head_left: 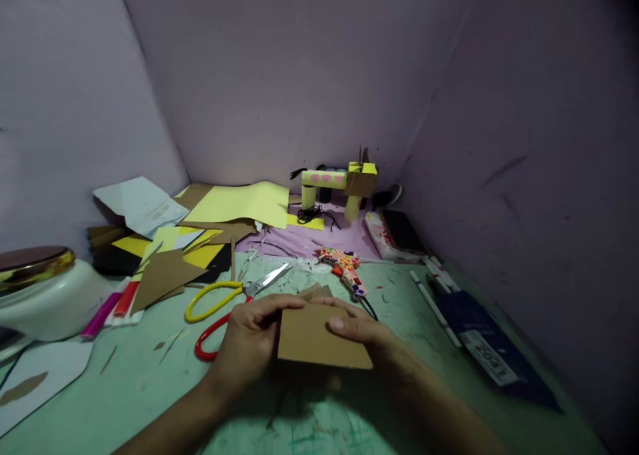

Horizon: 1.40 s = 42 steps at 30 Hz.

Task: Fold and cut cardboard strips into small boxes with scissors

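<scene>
A flat brown piece of cardboard [317, 345] is held up above the green tabletop, between both hands. My left hand [257, 332] grips its left edge, with the fingers partly hidden behind it. On the other side my right hand [362, 328] pinches it, thumb lying on the front face. Scissors [252, 289] with one yellow and one red handle lie spread beside my left hand. Just beyond the cardboard rests a flower-patterned glue gun [344, 269] with a black cord. More cardboard scraps [315, 291] show behind the held piece.
At the back stands a yellow paper animal figure [327, 179] with a cardboard head. Yellow sheets [239, 203] and cardboard scraps [164, 279] pile up at left, near a white rounded object [60, 302]. A phone [403, 231], markers [436, 308] and a dark blue packet [494, 348] lie at right.
</scene>
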Motion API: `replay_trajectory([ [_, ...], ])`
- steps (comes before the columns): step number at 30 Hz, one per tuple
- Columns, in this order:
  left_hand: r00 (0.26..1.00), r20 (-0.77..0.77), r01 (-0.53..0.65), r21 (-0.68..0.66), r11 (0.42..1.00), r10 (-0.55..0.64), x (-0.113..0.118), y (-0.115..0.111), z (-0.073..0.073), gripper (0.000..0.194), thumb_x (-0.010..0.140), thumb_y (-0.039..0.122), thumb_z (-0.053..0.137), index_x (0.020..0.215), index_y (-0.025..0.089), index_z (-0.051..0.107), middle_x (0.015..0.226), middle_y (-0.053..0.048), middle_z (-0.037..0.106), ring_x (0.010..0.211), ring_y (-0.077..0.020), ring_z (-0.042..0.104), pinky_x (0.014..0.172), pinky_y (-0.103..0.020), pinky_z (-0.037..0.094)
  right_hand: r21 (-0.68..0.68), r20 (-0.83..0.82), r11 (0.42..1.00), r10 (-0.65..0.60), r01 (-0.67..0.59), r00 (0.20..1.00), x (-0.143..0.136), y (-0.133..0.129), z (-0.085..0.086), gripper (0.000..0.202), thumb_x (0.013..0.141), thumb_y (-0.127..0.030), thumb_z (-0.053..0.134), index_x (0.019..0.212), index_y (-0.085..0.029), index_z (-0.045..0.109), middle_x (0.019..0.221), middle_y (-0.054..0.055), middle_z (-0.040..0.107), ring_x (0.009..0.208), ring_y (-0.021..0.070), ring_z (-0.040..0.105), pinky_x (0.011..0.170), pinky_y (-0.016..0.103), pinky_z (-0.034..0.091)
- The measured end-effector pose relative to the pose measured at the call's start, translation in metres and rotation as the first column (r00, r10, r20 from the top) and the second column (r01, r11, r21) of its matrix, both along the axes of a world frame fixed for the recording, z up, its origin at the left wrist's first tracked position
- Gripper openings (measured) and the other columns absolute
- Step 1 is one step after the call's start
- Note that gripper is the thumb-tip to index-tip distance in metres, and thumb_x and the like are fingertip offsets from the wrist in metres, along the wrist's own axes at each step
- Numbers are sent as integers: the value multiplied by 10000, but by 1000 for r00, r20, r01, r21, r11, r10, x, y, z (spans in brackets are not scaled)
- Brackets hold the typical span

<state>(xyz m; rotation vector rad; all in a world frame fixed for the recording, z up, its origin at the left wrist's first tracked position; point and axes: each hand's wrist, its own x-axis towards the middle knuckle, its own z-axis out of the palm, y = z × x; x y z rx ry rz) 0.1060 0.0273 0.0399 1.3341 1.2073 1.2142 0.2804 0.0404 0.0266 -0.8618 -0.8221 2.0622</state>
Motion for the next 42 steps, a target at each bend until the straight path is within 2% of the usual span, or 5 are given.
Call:
replay_trajectory([
  [4,997,31,-70,-74,995,73,-1,2,-2,130,583,157,689,692,206,742,756,-31,729,718,-199,647,620,-262,498,39,-35,991,130,-129,991,-1,-3,-1,445,521,-262,782,923,-133,641,778,66,662,697,187,609,610,280,451],
  [11,862,488,323,-317,892,-138,-15,7,5,565,644,279,699,1176,130,580,842,-96,689,737,-213,645,574,-268,517,215,103,976,-59,36,993,5,0,-5,500,529,-256,806,955,-164,560,858,54,644,764,203,607,671,325,478],
  [19,977,88,211,-325,922,-192,7,1,-6,421,688,374,647,990,104,534,612,-24,620,273,-45,420,237,-137,283,383,235,911,-259,156,937,-5,0,-5,411,597,-303,780,925,-170,571,857,50,654,721,182,612,624,311,499],
  [24,996,89,35,-329,944,-6,9,2,-3,391,674,339,644,968,127,497,583,10,595,274,-52,430,219,-127,293,167,229,984,23,-62,973,-8,0,-11,471,615,-427,766,905,-131,543,597,29,633,429,132,579,393,241,459],
  [42,993,108,4,-368,930,39,6,1,-4,342,701,343,630,960,156,508,567,38,572,271,-53,406,224,-136,268,239,127,971,-22,-9,992,-8,-3,-8,480,622,-368,782,986,-114,599,651,24,628,455,104,582,463,250,487],
])
